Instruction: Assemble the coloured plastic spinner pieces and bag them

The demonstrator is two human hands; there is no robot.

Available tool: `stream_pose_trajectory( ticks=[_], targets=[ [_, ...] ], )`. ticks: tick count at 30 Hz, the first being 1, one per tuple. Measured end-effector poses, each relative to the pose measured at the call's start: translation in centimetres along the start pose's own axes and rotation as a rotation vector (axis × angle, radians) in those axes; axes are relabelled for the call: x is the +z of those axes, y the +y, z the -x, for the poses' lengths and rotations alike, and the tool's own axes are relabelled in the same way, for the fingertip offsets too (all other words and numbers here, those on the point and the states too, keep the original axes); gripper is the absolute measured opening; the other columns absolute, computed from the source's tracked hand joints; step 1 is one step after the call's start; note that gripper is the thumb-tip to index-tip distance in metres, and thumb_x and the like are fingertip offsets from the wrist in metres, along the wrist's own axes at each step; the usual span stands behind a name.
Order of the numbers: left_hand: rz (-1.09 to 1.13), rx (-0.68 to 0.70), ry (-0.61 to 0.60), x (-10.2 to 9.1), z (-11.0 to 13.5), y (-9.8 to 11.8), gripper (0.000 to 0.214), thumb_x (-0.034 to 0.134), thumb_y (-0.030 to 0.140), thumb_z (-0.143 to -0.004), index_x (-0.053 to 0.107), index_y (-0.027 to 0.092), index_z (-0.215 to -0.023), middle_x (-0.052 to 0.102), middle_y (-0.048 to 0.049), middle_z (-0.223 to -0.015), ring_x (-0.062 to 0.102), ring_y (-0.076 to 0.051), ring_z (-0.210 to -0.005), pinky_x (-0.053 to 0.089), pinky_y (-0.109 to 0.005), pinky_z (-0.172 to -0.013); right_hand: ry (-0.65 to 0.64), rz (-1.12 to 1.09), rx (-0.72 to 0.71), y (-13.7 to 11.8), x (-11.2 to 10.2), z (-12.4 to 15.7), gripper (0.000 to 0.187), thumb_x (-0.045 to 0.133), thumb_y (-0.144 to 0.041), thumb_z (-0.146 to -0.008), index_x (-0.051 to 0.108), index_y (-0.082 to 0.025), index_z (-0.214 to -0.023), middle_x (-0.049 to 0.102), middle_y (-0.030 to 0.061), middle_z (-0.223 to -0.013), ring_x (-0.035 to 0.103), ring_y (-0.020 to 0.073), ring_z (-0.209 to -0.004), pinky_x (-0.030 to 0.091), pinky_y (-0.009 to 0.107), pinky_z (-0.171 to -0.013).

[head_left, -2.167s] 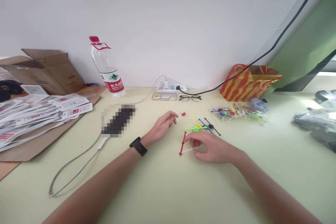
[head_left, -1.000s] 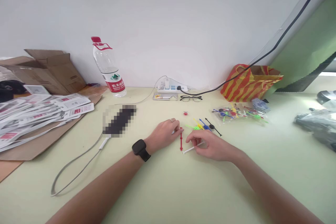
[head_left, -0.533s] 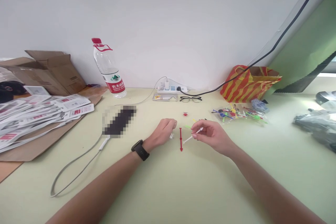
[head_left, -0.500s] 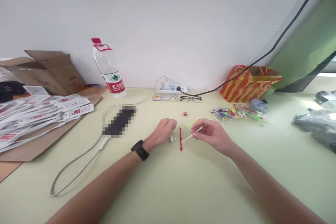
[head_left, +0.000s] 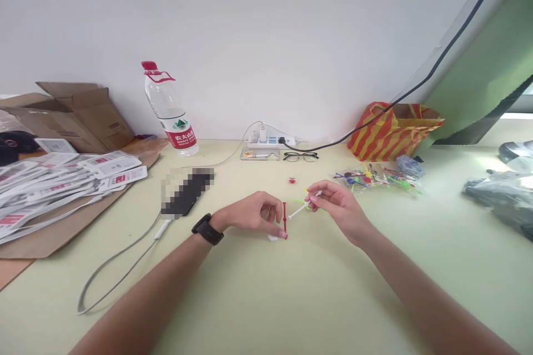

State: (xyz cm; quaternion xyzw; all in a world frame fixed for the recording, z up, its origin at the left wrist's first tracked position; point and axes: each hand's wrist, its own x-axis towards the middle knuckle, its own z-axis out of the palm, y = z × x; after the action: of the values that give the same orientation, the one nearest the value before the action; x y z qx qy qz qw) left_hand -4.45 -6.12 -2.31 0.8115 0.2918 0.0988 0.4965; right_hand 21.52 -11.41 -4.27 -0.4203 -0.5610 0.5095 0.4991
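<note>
My right hand (head_left: 335,205) pinches a thin white plastic stick (head_left: 298,211) between thumb and fingers; its near end points down-left towards the red stick. The red plastic stick (head_left: 285,217), with a wider piece at each end, lies upright in the view. My left hand (head_left: 259,213) is just left of it, thumb and fingers apart, the thumb tip at the red stick's lower end. A small white piece (head_left: 272,238) shows partly beneath that thumb. Behind my right fingers are a bright green piece (head_left: 300,202) and a bit of yellow, mostly hidden.
A small red piece (head_left: 292,180) lies farther back. Glasses (head_left: 300,157), a shallow case (head_left: 260,153) and a power strip (head_left: 270,140) are near the wall. Bagged colourful parts (head_left: 377,177) lie right, by a striped bag (head_left: 375,133). A phone (head_left: 189,194) and bottle (head_left: 179,127) stand left.
My left hand has turned and opened, its thumb reaching over to the red stick's lower end. The white stick in my right hand has shifted slightly up.
</note>
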Motion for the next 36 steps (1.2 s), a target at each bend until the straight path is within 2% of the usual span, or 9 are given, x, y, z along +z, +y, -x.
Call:
stream_pose_trajectory(
  ticks=[4,9,11,16,19,22,26,31,36],
  targets=[
    [-0.143,-0.029,-0.046,-0.6,0.3,-0.6,0.043,0.095,0.048,-0.06,0.078,0.018,-0.086,0.072,-0.0014,-0.079,0.055,-0.011,-0.061,0.039,-0.023,-0.054,0.031,0.017,0.028,0.3,-0.1,-0.1,0.026,0.08,-0.041,-0.086,0.073,-0.022,-0.101,0.076,0.0068,-0.096,0.068,0.0201,-0.088,0.055,0.037,-0.084],
    [-0.088,-0.002,-0.139,-0.2,0.1,-1.0,0.03,0.08,0.047,-0.082,0.082,0.018,-0.092,0.077,-0.0053,-0.086,0.059,-0.012,-0.063,0.043,-0.024,-0.058,0.033,-0.004,0.021,0.2,0.1,-0.1,0.027,0.081,-0.042,-0.085,0.073,-0.022,-0.1,0.076,0.0076,-0.1,0.07,0.0204,-0.09,0.057,0.038,-0.087],
    [-0.098,0.003,-0.123,-0.2,0.1,-0.9,0.03,0.08,0.045,-0.082,0.081,0.018,-0.095,0.078,-0.0053,-0.088,0.059,-0.012,-0.063,0.043,-0.023,-0.058,0.03,-0.005,0.027,0.2,0.2,-0.1,0.028,0.082,-0.042,-0.084,0.073,-0.022,-0.1,0.076,0.0073,-0.1,0.071,0.0205,-0.09,0.057,0.038,-0.089],
    [-0.122,0.007,-0.082,0.1,0.1,-0.2,0.04,0.09,0.042,-0.069,0.08,0.022,-0.102,0.074,-0.0011,-0.083,0.057,-0.011,-0.06,0.04,-0.022,-0.054,0.013,-0.026,0.063,0.2,0.2,-0.1,0.031,0.084,-0.044,-0.082,0.073,-0.022,-0.1,0.074,0.0058,-0.099,0.071,0.0209,-0.091,0.058,0.039,-0.091],
    [-0.146,0.074,0.004,1.3,-0.1,0.4,0.038,0.093,0.045,-0.064,0.081,0.021,-0.092,0.068,0.0009,-0.067,0.054,-0.011,-0.056,0.039,-0.022,-0.052,0.008,-0.032,0.05,0.4,0.1,-0.1,0.031,0.084,-0.044,-0.081,0.073,-0.022,-0.099,0.071,0.0045,-0.096,0.07,0.0201,-0.088,0.057,0.039,-0.089],
    [-0.154,0.113,0.055,2.3,-0.2,0.6,0.027,0.088,0.041,-0.071,0.081,0.02,-0.087,0.068,-0.0004,-0.066,0.058,-0.013,-0.057,0.041,-0.023,-0.053,0.017,-0.03,0.042,0.6,0.0,-0.2,0.031,0.084,-0.045,-0.081,0.073,-0.022,-0.098,0.069,0.004,-0.094,0.068,0.0196,-0.085,0.056,0.038,-0.086],
    [-0.065,0.036,0.066,2.4,-0.3,0.2,0.02,0.078,0.034,-0.081,0.082,0.018,-0.093,0.071,-0.0026,-0.067,0.063,-0.014,-0.058,0.044,-0.023,-0.053,0.054,-0.045,0.049,0.9,-0.1,-0.3,0.032,0.085,-0.044,-0.081,0.073,-0.022,-0.101,0.07,0.0058,-0.098,0.065,0.0205,-0.09,0.054,0.037,-0.086],
    [0.239,0.013,0.107,1.6,-0.7,-0.2,0.028,0.078,0.038,-0.085,0.08,0.015,-0.1,0.079,-0.0098,-0.091,0.073,-0.019,-0.08,0.057,-0.028,-0.074,0.065,-0.099,0.039,0.9,-0.2,-0.3,0.031,0.086,-0.042,-0.081,0.073,-0.023,-0.102,0.071,0.0063,-0.103,0.065,0.0212,-0.097,0.053,0.037,-0.089],
    [0.462,0.019,0.248,1.8,-1.2,-0.4,0.04,0.078,0.044,-0.088,0.079,0.013,-0.112,0.079,-0.0149,-0.108,0.076,-0.027,-0.1,0.059,-0.044,-0.097,0.026,-0.116,0.002,0.7,0.4,0.0,0.03,0.084,-0.042,-0.083,0.071,-0.023,-0.103,0.073,0.0067,-0.104,0.066,0.0214,-0.1,0.053,0.038,-0.094]
  ],
)
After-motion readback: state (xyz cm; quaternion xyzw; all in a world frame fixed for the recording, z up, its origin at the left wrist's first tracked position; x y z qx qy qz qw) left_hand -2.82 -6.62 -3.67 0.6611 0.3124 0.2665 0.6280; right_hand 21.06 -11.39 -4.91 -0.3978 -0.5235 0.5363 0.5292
